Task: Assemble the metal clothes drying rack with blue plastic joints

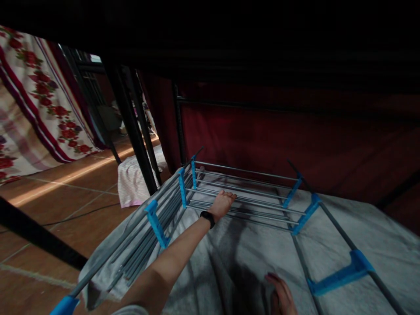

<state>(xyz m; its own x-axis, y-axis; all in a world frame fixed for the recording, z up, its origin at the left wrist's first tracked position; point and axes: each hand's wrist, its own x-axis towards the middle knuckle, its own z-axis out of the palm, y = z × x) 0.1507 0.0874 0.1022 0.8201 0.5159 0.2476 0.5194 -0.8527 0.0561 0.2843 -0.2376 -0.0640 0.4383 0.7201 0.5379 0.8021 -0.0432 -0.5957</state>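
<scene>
On a grey blanket [344,223] lies a rack frame of grey metal tubes joined by blue plastic brackets [306,214]. Thin metal rods [262,189] run crosswise between its two sides at the far end. My left hand [223,203], with a black band on the wrist, reaches in and is closed around one of these rods near the middle. My right hand [281,294] is low at the bottom edge, only partly in view. Its fingers are slightly bent, with nothing seen in them, above the blanket between the side tubes.
Several loose metal tubes [141,253] lie along the left side of the frame. A dark bed frame post [131,118] stands at left, and a dark surface hangs low overhead. Behind is a dark red curtain [262,135]. A cable [82,214] crosses the tiled floor.
</scene>
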